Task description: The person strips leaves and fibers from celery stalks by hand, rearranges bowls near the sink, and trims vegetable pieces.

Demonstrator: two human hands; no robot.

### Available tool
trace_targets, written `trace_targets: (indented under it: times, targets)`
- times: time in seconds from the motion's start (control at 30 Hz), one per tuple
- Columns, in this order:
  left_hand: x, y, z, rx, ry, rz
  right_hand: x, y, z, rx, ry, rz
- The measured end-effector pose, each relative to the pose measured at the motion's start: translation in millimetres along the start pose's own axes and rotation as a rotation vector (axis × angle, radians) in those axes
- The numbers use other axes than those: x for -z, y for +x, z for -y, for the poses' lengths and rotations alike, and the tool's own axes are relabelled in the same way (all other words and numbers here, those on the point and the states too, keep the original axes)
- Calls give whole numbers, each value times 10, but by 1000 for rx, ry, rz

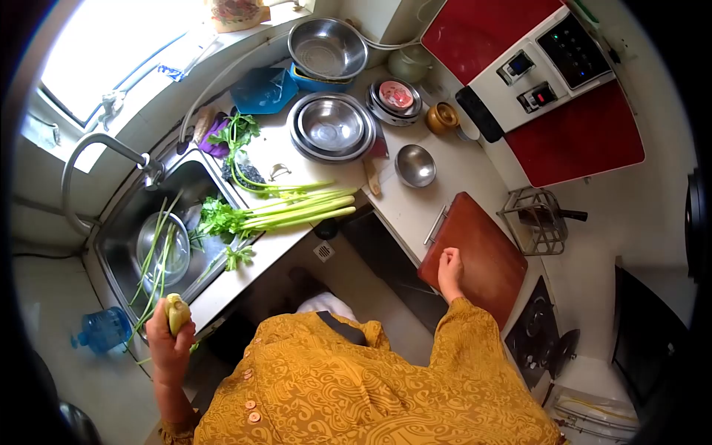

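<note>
My left hand is closed around a pale yellow-green piece of vegetable, just outside the near edge of the sink. Thin green stalks run from the sink down beside this hand. Over the red-brown cutting board, my right hand is closed with its fingers curled; what it holds, if anything, is hidden. A bunch of celery lies on the counter by the sink, its leaves toward the basin. A clear bowl sits inside the sink.
Stacked steel bowls, a colander and a small steel bowl stand on the counter. The faucet arches over the sink. A wire rack is beyond the board, a blue water bottle at the left.
</note>
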State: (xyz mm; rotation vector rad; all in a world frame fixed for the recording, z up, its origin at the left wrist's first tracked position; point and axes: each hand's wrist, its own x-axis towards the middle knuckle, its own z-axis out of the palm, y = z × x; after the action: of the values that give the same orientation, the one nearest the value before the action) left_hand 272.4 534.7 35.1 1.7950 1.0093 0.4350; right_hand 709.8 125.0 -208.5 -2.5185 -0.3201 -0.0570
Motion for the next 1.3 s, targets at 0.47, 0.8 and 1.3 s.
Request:
trace_targets:
  times: [0.47,0.8,1.3]
  targets:
    - [-123,-350,-298,39,344,64,-1757,1090,2167,150,-267,329]
    - [21,-515,-153,109,186,-13,-1756,1005,1829,164,-61,305]
    - [126,-564,120,88,-25,-67,-568,-457,2270,35,796,607]
